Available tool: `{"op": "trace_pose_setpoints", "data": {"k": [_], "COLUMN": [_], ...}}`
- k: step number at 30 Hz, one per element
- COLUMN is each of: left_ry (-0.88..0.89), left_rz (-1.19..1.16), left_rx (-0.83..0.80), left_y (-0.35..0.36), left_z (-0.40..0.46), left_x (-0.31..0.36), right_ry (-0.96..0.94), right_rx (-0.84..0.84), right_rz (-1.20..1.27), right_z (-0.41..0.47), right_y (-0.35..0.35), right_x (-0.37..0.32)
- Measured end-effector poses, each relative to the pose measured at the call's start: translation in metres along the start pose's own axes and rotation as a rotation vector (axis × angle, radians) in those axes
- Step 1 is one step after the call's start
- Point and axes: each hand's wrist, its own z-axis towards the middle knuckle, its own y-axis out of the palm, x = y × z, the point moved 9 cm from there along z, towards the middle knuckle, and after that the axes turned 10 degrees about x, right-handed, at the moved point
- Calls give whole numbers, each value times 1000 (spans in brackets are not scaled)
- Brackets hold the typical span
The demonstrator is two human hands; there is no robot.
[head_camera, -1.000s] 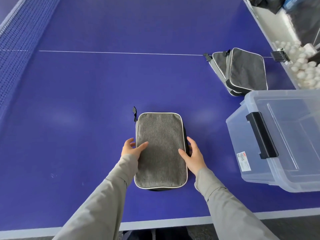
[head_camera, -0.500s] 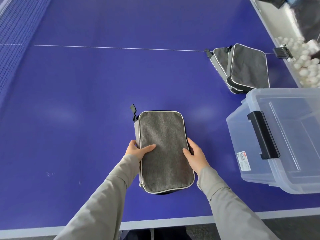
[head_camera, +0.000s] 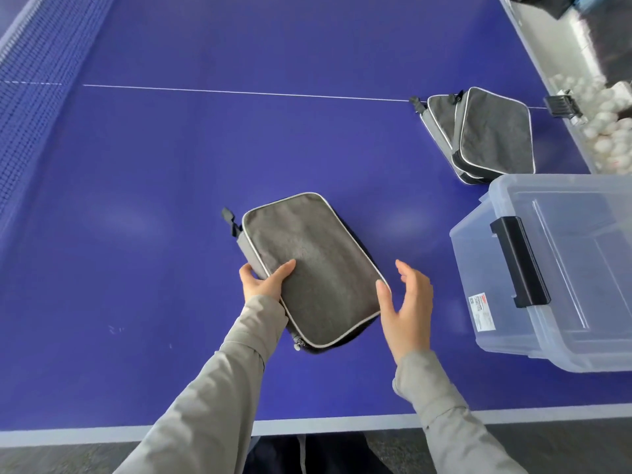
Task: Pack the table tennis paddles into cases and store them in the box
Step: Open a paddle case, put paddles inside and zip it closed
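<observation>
On table, left hand point(head_camera: 261, 285) grips case point(head_camera: 313, 268); right hand point(head_camera: 408, 309) open; box point(head_camera: 554, 275) label unreadable.

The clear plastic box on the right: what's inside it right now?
Through the clear plastic box's lid and walls no paddle case shows inside; it looks empty, though its right part runs out of frame. Its black latch sits on the lid, so it looks closed.

Lying on the blue table point(head_camera: 205, 159): two grey cases point(head_camera: 478, 131) stacked, clear box point(head_camera: 554, 278) sitting near them, perhaps overhanging the edge.
</observation>
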Motion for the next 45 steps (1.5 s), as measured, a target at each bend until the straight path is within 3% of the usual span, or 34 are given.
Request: {"op": "trace_pose_setpoints", "data": {"k": [3,10,14,24,34,39,45], "left_ry": [-31,-95,-95,-43,-16,18,102], "left_rz": [-95,-277,-340,-375,-333,-244,-134], "left_rx": [73,199,210,219,158,42,-117], "left_y": [-8,-17,-19,-35,-48,-50,-49], "left_z": [-2,-20,-29,-36,-39,-40,-35], "left_x": [10,28,34,51,60,65,78], "right_ry": [-197,-340,-343,-633,-380,-214,-123], "right_rx": [127,-12,47,53,23,101,-79], "right_rz": [-11,-83,-140,-144,-97,-25,110], "right_z": [-29,-78,-72,-78,-32,14,39], "right_y": [-15,24,28,19,-6,-20,-13], "right_x": [-33,-77,-87,-115,-78,-58,-53]}}
